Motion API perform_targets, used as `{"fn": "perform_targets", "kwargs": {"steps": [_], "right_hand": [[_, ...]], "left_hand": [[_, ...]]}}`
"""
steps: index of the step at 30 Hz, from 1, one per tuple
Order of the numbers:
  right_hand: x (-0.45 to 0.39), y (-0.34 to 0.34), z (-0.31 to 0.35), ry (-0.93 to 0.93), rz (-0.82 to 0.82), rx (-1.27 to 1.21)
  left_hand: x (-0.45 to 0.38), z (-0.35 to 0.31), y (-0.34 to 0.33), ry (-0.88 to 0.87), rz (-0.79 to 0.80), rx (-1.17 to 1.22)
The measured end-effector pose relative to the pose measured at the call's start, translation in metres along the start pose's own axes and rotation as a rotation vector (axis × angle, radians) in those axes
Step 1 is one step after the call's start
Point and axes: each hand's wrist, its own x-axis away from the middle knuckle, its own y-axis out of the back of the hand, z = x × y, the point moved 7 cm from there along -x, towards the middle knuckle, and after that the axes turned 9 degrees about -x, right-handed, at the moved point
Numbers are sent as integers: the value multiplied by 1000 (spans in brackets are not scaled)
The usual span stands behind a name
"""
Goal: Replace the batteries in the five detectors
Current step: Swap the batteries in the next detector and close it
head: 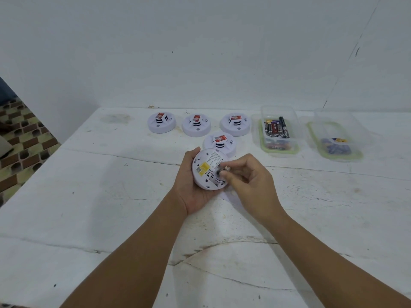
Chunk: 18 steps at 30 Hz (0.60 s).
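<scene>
Left hand (191, 185) cradles an upturned detector (208, 168) above the table (111, 196), fingers curled around it; right hand (249, 178) fingers pinch a battery (221, 171) at its back.

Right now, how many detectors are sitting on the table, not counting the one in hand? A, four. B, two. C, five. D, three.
A: four detectors rest on the table, while the left hand holds the fifth detector back side up.
</scene>
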Motion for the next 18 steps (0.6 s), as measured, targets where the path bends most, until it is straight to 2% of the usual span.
{"fn": "perform_targets", "kwargs": {"steps": [2, 7, 11, 15, 18], "right_hand": [[6, -4, -2, 78, 47, 138], [11, -4, -2, 353, 0, 403], [10, -7, -6, 387, 81, 465], [11, -14, -5, 509, 178, 651], [8, -11, -10, 455, 150, 612]], "left_hand": [[0, 1, 1, 13, -13, -23], [-1, 2, 1, 34, -11, -14], [-1, 5, 1, 89, 11, 6], [-2, 5, 5, 88, -3, -9], [0, 3, 1, 75, -8, 15]]}}
